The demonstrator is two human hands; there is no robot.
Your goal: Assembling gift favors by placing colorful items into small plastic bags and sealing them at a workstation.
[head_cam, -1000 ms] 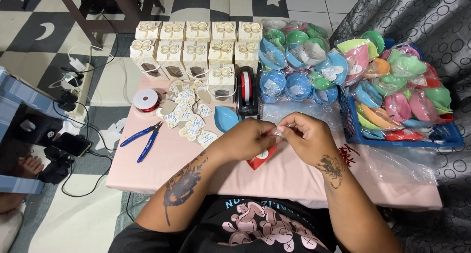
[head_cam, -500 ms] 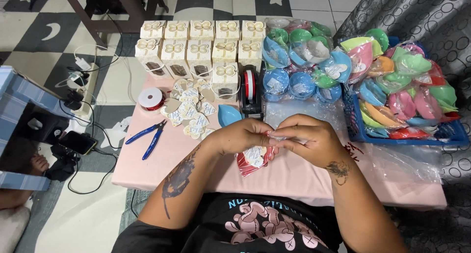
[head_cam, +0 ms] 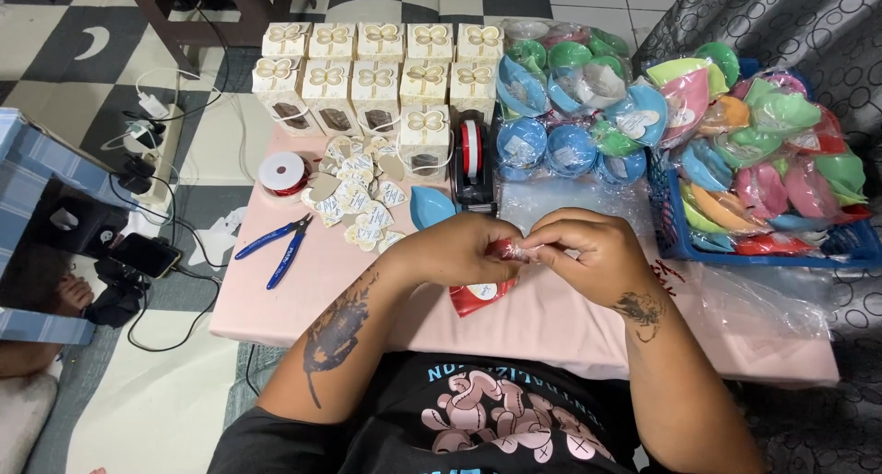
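1. Red wrapped packet [head_cam: 482,295] sits in the middle of the pink table [head_cam: 386,295], held up by both hands.
2. Left hand [head_cam: 459,249] is closed around the packet's top, pinching it.
3. Right hand [head_cam: 588,253] is closed too, its fingertips [head_cam: 533,246] pinching the clear wrap at the same spot, touching the left hand.
4. Blue pliers [head_cam: 280,246] lie at 9 o'clock from the hands, well apart.
5. A red ribbon spool [head_cam: 282,173] rests at 10 o'clock, past the pliers.
6. Little heart tags [head_cam: 358,198] are piled at 11 o'clock.
7. A tape holder [head_cam: 471,162] stands at 12 o'clock, near the hands.
8. Cream gift boxes [head_cam: 381,70] stand in rows behind it.
9. A blue basket [head_cam: 680,244] of bright wrapped hearts is at 2 o'clock.
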